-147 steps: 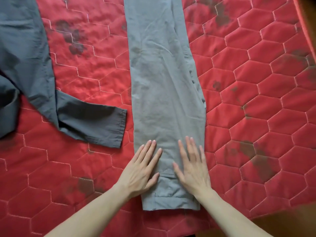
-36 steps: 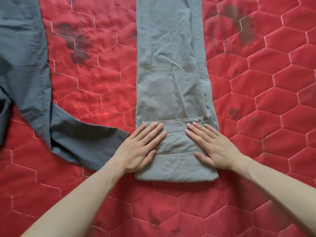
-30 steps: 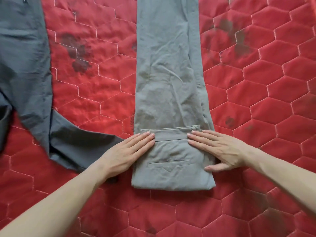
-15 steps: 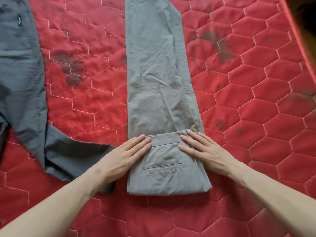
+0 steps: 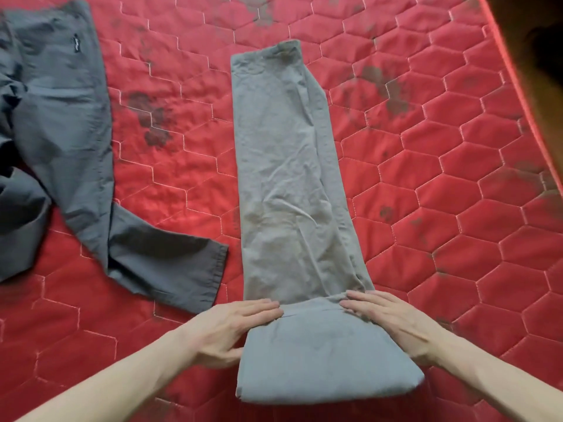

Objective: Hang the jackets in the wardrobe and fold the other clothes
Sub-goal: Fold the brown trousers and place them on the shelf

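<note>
on the red quilted mattress (image 5: 441,178), a dark grey jacket (image 5: 61,132) lies spread at far left, still waiting for the wardrobe. beside it, the left hand (image 5: 231,327) presses the near end of the light grey trousers (image 5: 289,193), fingers (image 5: 262,306) straight and together on the fold's left edge. the bundle is thicker than a second ago, another turn made up the legs. at right, the right hand (image 5: 393,321) flattens the opposite edge, fingers likewise straight. most of the length remains, so several more folds look likely.
</note>
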Demonstrator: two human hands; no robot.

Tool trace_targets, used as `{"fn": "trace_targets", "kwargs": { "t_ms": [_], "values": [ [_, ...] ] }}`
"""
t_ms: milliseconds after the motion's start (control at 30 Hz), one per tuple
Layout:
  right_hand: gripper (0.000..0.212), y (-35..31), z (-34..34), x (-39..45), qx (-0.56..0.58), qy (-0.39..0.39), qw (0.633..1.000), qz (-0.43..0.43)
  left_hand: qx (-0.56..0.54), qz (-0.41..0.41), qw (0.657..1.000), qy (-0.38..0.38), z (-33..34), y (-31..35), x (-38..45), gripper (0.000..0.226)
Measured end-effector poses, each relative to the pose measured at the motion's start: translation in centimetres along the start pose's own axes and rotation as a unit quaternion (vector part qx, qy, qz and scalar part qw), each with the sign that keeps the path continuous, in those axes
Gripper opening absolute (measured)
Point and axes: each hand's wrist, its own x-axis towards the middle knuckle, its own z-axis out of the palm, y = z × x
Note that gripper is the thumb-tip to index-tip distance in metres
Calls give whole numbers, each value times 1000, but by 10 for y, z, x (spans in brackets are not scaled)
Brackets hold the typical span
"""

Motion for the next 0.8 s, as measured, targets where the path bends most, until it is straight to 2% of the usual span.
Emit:
{"fn": "trace_targets", "kwargs": {
  "t_ms": [67, 100, 167, 200, 233, 267, 333, 400, 467, 567, 667, 733, 800],
  "values": [
    [50, -2, 7, 1, 61, 55, 995, 59, -76, -27, 995, 60, 8, 7, -5, 62],
    [44, -5, 9, 3, 56, 75, 991, 98, -115, -53, 986, 108, 11, 11, -7, 58],
    [37, -17, 16, 9, 60, 160, 973, 155, -128, -120, 962, 210, 15, 21, -7, 47],
    [20, -23, 20, 15, 85, 203, 954, 204, -144, -156, 951, 225, 15, 23, -4, 39],
    [19, -29, 22, 21, 110, 244, 930, 252, -178, -195, 936, 233, 14, 26, 1, 41],
    [30, -33, 24, 28, 121, 266, 914, 281, -223, -227, 915, 249, 14, 29, 7, 49],
    [29, -36, 22, 47, 180, 255, 893, 323, -287, -285, 865, 297, 15, 33, 21, 53],
    [42, -32, 19, 63, 203, 249, 879, 351, -291, -337, 833, 329, 18, 36, 33, 47],
    [49, -28, 15, 78, 193, 256, 860, 398, -269, -359, 819, 357, 23, 34, 40, 31],
    [46, -16, 9, 95, 183, 268, 826, 460, -261, -368, 808, 380, 26, 29, 44, 16],
    [44, -12, 5, 100, 192, 313, 804, 467, -287, -362, 794, 396, 25, 29, 40, 22],
    [29, -14, 1, 101, 201, 350, 797, 449, -293, -368, 786, 401, 18, 31, 37, 29],
    [23, -18, -6, 106, 225, 370, 792, 431, -271, -372, 799, 388, 12, 30, 34, 27]
  ]
}}
